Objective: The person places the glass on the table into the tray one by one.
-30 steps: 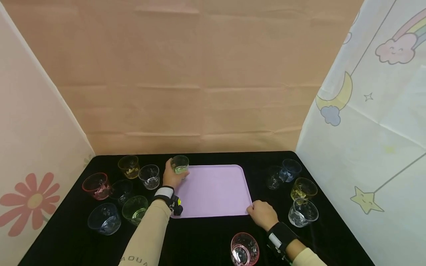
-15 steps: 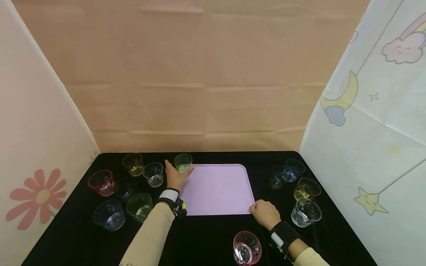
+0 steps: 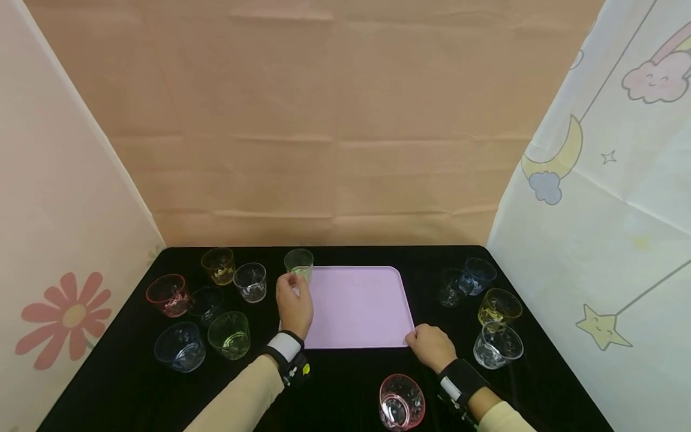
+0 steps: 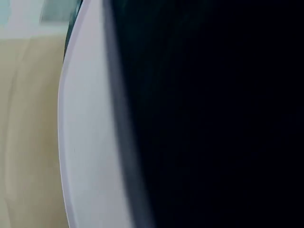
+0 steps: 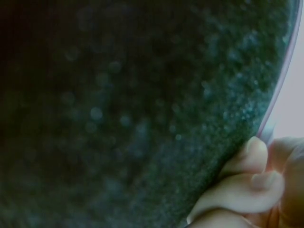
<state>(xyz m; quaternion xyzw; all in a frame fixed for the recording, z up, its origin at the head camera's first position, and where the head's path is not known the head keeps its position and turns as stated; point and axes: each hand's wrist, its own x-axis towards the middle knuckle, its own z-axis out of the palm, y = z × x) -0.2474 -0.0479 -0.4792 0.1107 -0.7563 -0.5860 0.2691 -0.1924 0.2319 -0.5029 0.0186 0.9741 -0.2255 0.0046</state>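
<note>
A lilac tray (image 3: 356, 306) lies on the black table, and its edge (image 5: 280, 88) also runs through the right wrist view. My right hand (image 3: 433, 348) grips the tray at its near right corner; curled fingers (image 5: 244, 190) show at the rim in the right wrist view. At the tray's far left corner stands a green-tinted glass (image 3: 299, 259). Just in front of that glass is my left hand (image 3: 295, 306), over the tray's left edge, with loosely bent fingers and nothing seen in them. In the left wrist view the tray (image 4: 90, 133) shows, but no fingers.
Left of the tray stand several glasses, among them a red one (image 3: 168, 295), a yellow one (image 3: 218, 266) and a blue one (image 3: 180, 348). More glasses, including a clear one (image 3: 498, 346), line the right side. A pink glass (image 3: 402, 403) stands near the front.
My left hand has let go of the green glass, opened its fingers and drawn back toward me, its fingers now bent. The glass stays at the tray's corner. The right hand keeps its hold.
</note>
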